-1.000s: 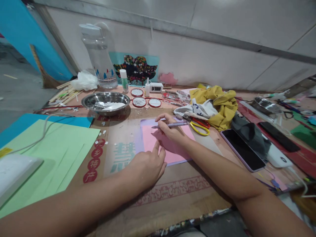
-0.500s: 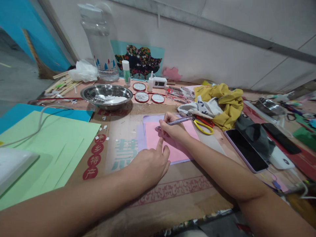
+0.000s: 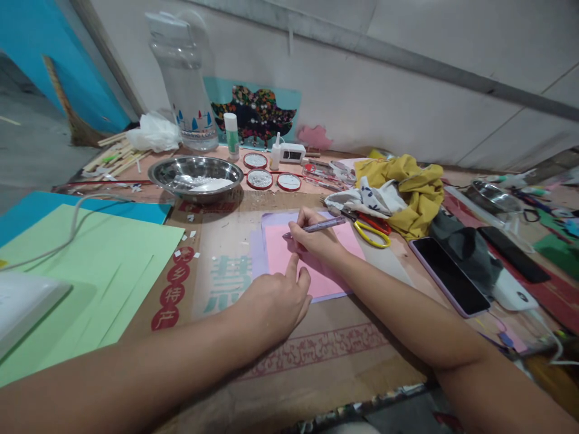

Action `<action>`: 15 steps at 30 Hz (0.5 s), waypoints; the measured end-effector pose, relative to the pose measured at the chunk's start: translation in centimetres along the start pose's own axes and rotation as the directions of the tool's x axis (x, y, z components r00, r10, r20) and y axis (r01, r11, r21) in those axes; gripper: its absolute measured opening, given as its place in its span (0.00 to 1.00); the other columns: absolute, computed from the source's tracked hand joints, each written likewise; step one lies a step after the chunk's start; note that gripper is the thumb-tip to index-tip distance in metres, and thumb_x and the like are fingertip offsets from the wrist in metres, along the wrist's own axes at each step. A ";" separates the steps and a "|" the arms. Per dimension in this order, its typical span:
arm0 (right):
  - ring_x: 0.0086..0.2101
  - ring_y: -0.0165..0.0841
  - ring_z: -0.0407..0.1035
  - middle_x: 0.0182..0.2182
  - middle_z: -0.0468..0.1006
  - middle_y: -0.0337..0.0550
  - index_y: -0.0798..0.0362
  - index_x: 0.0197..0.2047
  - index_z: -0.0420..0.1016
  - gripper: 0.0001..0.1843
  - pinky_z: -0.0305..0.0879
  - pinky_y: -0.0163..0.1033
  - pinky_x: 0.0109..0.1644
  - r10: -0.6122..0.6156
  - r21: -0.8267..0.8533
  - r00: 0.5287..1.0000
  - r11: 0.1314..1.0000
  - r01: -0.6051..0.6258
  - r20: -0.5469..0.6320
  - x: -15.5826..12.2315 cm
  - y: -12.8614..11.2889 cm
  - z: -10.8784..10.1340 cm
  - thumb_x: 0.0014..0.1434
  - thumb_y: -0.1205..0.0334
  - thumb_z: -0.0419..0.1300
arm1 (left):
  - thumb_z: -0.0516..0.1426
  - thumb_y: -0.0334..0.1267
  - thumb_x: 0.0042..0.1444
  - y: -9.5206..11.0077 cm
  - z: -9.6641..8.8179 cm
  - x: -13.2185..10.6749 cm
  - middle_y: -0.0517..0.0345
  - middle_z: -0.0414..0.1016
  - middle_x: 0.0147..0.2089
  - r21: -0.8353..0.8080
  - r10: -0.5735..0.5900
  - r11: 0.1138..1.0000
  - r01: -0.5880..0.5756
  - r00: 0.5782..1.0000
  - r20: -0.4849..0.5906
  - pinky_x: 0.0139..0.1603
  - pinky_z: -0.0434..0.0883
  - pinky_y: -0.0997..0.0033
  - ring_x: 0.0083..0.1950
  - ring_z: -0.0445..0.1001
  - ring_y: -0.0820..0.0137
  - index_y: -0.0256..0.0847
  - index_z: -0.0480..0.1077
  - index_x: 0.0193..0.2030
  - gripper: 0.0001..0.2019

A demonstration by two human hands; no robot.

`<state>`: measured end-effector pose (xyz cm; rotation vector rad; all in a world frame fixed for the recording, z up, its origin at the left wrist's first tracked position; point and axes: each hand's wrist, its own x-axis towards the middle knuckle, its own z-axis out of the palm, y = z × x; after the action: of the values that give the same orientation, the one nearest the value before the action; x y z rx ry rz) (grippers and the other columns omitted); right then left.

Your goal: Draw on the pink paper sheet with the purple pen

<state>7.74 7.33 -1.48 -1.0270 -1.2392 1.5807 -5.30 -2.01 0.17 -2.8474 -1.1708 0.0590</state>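
Observation:
A pen (image 3: 323,225) is pinched in my right hand (image 3: 314,234), its tip at the upper left part of a pink sheet of paper (image 3: 281,256). Under the pink sheet lies purple paper (image 3: 259,253), whose edges show around it. My left hand (image 3: 278,301) rests at the lower left of the sheet, index finger stretched out onto the pink paper just below the pen tip, the other fingers loosely bent. No mark from the pen can be made out. Both papers lie on a printed cardboard sheet (image 3: 307,386).
Behind the papers stand a steel bowl (image 3: 196,193), a glue stick (image 3: 231,135) and a water bottle (image 3: 187,90). Yellow-handled scissors (image 3: 373,234) and a yellow cloth (image 3: 420,187) lie to the right, beside a phone (image 3: 447,274). Green paper sheets (image 3: 90,265) cover the left.
The pen and my right hand have shifted very slightly left, the pen lying a little flatter. My left hand stays in place.

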 end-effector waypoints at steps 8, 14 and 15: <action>0.15 0.21 0.52 0.13 0.59 0.23 0.49 0.29 0.56 0.16 0.61 0.32 0.29 0.002 0.028 1.000 1.000 -0.002 0.009 0.0 0.1 0.0 0.59 0.61 0.63 | 0.44 0.38 0.68 0.1 -0.1 -0.1 0.21 0.68 0.63 -0.001 0.000 1.000 0.000 1.000 0.014 0.24 0.73 0.65 0.32 0.80 0.60 0.26 0.67 0.60 0.22; 0.15 0.20 0.52 0.13 0.60 0.23 0.50 0.29 0.57 0.16 0.66 0.35 0.34 -0.017 0.020 1.000 1.000 0.017 0.005 0.2 0.3 -0.1 0.59 0.60 0.63 | 0.45 0.38 0.68 0.1 0.0 -0.1 0.22 0.70 0.60 0.012 0.006 1.000 -0.006 1.000 0.009 0.23 0.71 0.65 0.30 0.79 0.61 0.26 0.66 0.60 0.21; 0.15 0.20 0.52 0.13 0.60 0.23 0.49 0.29 0.57 0.16 0.66 0.35 0.34 -0.005 0.021 1.000 1.000 0.005 0.010 0.1 0.3 -0.1 0.59 0.60 0.63 | 0.44 0.38 0.68 0.0 0.0 -0.1 0.22 0.70 0.60 0.011 0.013 1.000 -0.013 1.000 0.015 0.23 0.72 0.66 0.31 0.79 0.61 0.26 0.66 0.60 0.21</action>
<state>7.76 7.46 -1.82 -1.0033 -1.2287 1.5940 -5.30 -2.09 0.17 -2.8497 -1.1509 0.0867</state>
